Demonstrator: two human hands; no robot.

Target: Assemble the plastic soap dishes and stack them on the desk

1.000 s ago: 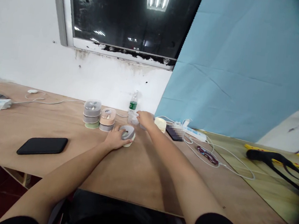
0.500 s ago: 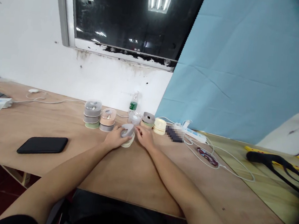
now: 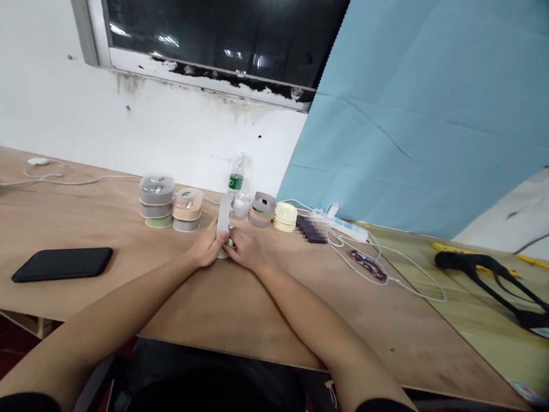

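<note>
My left hand (image 3: 206,247) is wrapped round the side of a grey plastic box body (image 3: 225,213), which is tipped up on edge. Against its lower right side, my right hand (image 3: 247,250) has curled fingers; what they pinch is hidden. A cream piece (image 3: 222,254) shows just below the fingers, near the tabletop. Behind the hands are a clear cup-like piece (image 3: 241,205), a stack of grey and coloured rings (image 3: 262,209) and several stacked cream pieces (image 3: 285,216). On the left stand a grey box stack (image 3: 156,198) and a peach-topped box stack (image 3: 187,208), both with clear lids.
A black phone (image 3: 63,264) lies on the left of the wooden table (image 3: 287,324). A water bottle (image 3: 237,174) stands by the wall. At right are a pixelated dark object (image 3: 312,229), a power strip (image 3: 348,229), white cables, a maroon item (image 3: 368,265) and black straps (image 3: 486,278).
The grey box body has been turned from lying low to standing on edge. My right hand has closed in against it. The whole view has shifted slightly.
</note>
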